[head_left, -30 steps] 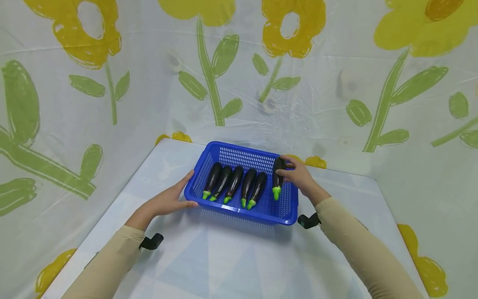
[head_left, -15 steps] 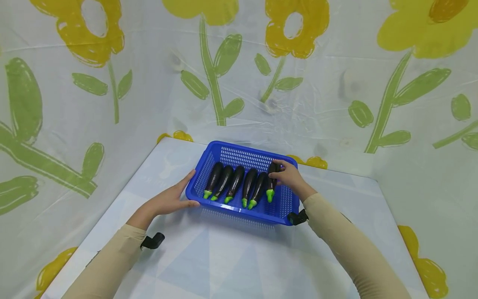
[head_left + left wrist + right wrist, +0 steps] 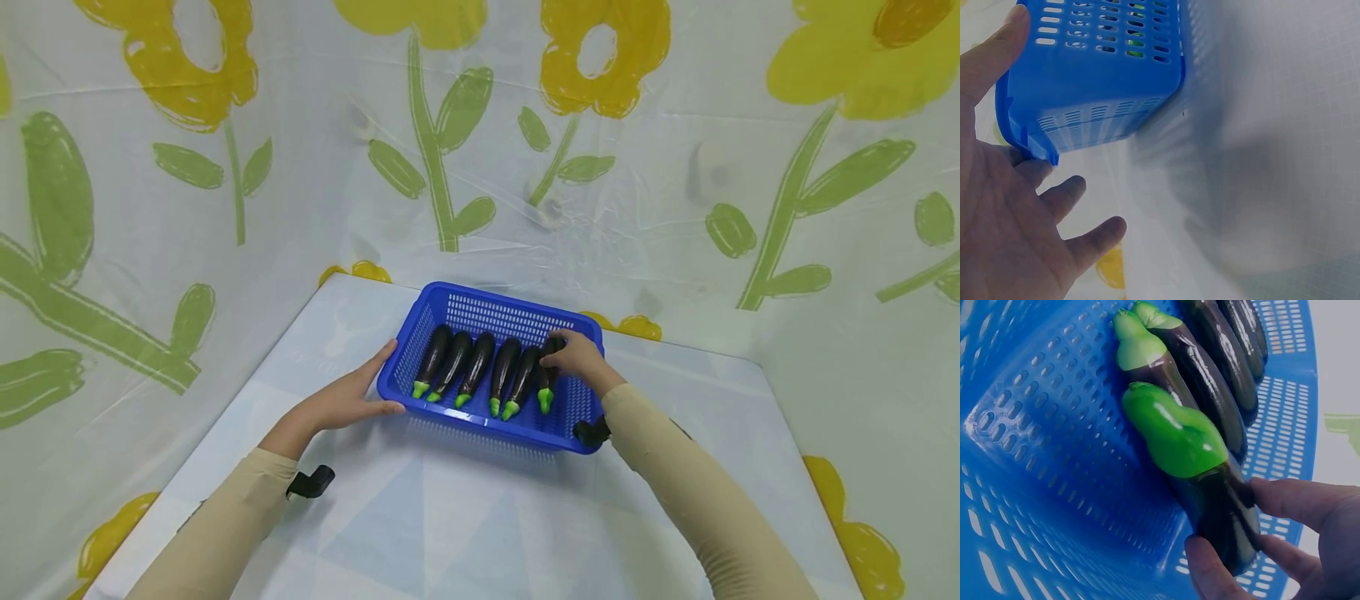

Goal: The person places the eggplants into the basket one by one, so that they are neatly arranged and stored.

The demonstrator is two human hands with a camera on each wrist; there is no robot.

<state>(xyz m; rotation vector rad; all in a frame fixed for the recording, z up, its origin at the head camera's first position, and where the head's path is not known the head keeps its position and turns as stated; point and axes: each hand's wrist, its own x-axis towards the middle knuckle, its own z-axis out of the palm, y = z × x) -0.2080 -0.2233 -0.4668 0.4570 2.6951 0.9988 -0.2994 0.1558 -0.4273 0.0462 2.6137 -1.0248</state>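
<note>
A blue plastic basket [image 3: 517, 303] with slotted walls stands on the table. In the head view, several dark eggplants [image 3: 475, 367] with green stems lie side by side in it. At the basket's right part my right hand [image 3: 583, 360] holds another eggplant [image 3: 550, 382] by its dark end, stem towards me. The right wrist view shows thumb and fingers [image 3: 1225, 578] on either side of that eggplant [image 3: 1222, 506], close beside its neighbour. My left hand [image 3: 341, 403] touches the basket's left rim, its fingers spread and fairly straight in the left wrist view.
The pale table [image 3: 420, 517] has a triangle pattern and extends in front of the basket. Flower-printed sheeting [image 3: 300, 167] hangs behind the table and along its sides. Black wrist cameras [image 3: 311, 482] sit below both hands.
My right hand has moved left and lower with the eggplant, bringing it beside the row in the basket. The left hand has stayed at the rim. The head view has shifted slightly.
</note>
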